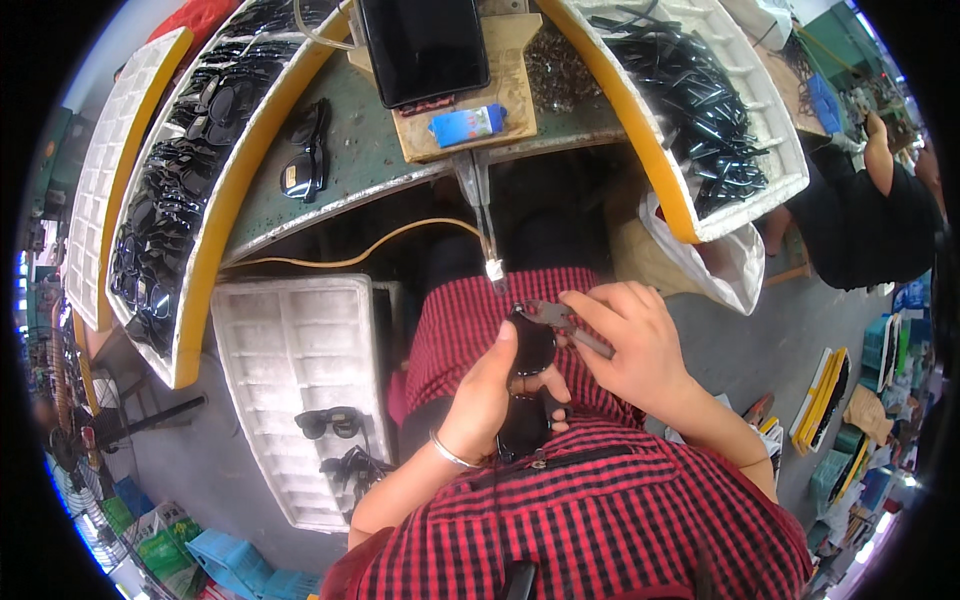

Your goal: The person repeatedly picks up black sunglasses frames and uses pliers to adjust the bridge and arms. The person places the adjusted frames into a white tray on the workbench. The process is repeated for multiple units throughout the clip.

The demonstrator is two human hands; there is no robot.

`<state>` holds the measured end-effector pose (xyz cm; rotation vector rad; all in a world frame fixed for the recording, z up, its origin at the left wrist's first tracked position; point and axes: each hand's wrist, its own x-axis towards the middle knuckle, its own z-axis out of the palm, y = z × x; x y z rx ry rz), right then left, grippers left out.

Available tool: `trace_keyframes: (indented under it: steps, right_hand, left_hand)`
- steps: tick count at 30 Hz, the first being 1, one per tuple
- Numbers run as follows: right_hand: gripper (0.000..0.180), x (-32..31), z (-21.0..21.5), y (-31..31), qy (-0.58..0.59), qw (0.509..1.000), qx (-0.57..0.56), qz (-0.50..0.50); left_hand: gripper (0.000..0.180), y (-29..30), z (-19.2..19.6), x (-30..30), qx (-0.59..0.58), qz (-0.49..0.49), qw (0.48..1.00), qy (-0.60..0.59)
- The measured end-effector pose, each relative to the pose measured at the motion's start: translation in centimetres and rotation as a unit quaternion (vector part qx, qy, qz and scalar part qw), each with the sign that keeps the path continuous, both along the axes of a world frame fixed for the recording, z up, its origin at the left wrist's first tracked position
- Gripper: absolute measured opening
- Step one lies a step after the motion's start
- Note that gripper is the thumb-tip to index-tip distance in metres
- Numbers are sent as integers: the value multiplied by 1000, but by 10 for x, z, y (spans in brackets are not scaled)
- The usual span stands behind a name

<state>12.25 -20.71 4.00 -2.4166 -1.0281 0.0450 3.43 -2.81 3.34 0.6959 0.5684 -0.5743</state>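
Observation:
My left hand [482, 400] is closed around a pair of black sunglasses [533, 348], held upright on end above my lap. One dark lens faces up near the thumb; the other shows lower, by my fingers. My right hand [638, 345] grips small grey metal pliers [592, 338]. Their jaws meet the frame's upper corner near my left thumb; whether they clamp on it I cannot tell. Just beyond my hands, a metal nozzle-like tip [494, 270] hangs from a bracket under the bench edge. A red and black checked apron [450, 335] lies under my hands.
On the green bench [365, 165] lie folded sunglasses [305, 168], a blue box [468, 125] and a dark tablet [425, 50]. Yellow-sided trays hold sunglasses [190, 165] at left and black temple arms [700, 110] at right. A white foam tray [270, 350] stands low left. Another person [850, 220] sits far right.

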Motion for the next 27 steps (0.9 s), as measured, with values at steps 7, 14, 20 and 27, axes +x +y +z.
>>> trace_keyframes:
  steps: [7,14,20,27]
  right_hand:
    - [42,9,10,-4,-46,997,-45,42]
    - [40,27,22,-9,156,985,34,58]
    - [43,41,34,-12,336,939,0,76]
    - [35,78,54,-28,497,855,150,-3]
  left_hand:
    - [63,0,3,-1,72,-29,994,-72]
    - [59,2,5,-1,99,-60,982,-149]
    - [57,2,8,-3,131,-82,973,-173]
    - [53,20,19,-12,122,-70,968,-209]
